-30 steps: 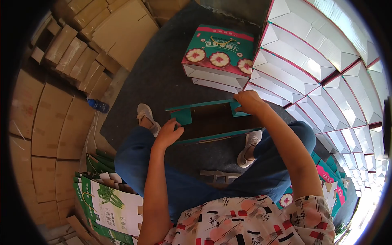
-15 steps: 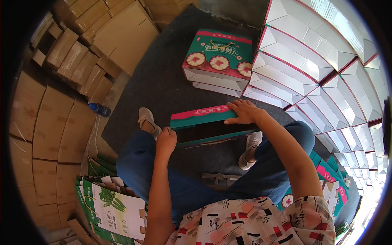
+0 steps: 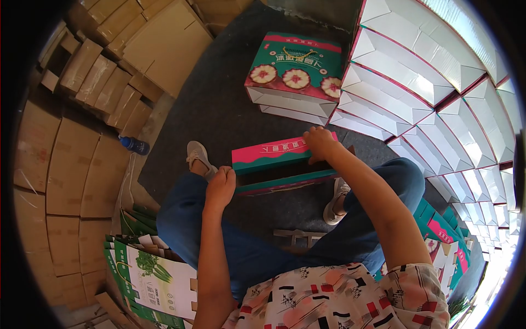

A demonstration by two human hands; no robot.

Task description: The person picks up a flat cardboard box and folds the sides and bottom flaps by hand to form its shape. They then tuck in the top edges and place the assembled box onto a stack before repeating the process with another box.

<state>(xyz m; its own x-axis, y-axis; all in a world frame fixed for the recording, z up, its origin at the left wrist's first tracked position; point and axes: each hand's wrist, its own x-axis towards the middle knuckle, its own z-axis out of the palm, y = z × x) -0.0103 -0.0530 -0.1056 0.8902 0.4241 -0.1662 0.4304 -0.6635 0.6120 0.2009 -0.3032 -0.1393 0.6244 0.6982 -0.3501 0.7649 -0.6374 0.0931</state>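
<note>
While the green-and-pink carton (image 3: 282, 164) sits half-folded between the knees, just before the finished printed box (image 3: 294, 68), left hand (image 3: 221, 186) clasps its near end, right hand (image 3: 319, 143) presses its top flap; folding stage, seating flaps seemingly next.

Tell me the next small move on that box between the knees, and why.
Probably press the pink-and-green flap down flat: the right hand rests on its far end, the left hand grips the box's near corner, and the dark inside shows below it.

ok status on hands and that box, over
Left hand gripping box end. Right hand pressing the far flap. Green-pink carton half-folded between the knees. Nothing blocking.
</note>
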